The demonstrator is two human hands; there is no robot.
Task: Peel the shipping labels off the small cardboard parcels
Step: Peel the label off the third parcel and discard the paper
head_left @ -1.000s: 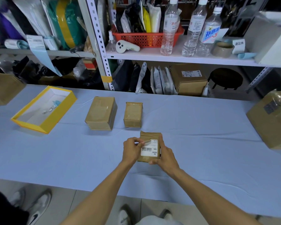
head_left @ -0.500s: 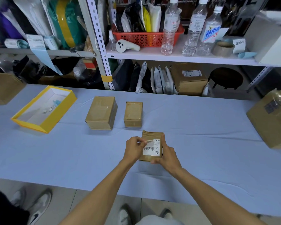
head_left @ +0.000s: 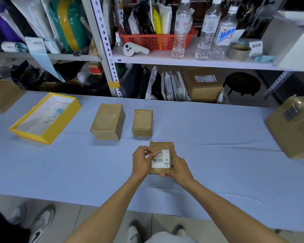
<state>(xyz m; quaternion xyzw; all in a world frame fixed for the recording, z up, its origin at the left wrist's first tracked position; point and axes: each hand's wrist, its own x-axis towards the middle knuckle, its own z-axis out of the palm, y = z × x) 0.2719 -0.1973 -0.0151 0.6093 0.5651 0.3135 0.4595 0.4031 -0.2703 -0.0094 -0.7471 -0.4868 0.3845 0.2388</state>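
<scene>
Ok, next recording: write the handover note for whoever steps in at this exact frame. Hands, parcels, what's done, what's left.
Left grip: pinches the lifted top-left corner of the shipping label.
Right grip: holds the held parcel from its right side, over the blue table.
Other parcels: the larger parcel and the smaller parcel stand side by side behind it; no label shows on their visible faces.
Done: one corner is started.
Left: most of the label is flat on the box, so peel it off, then check the other two for labels on hidden faces.
</scene>
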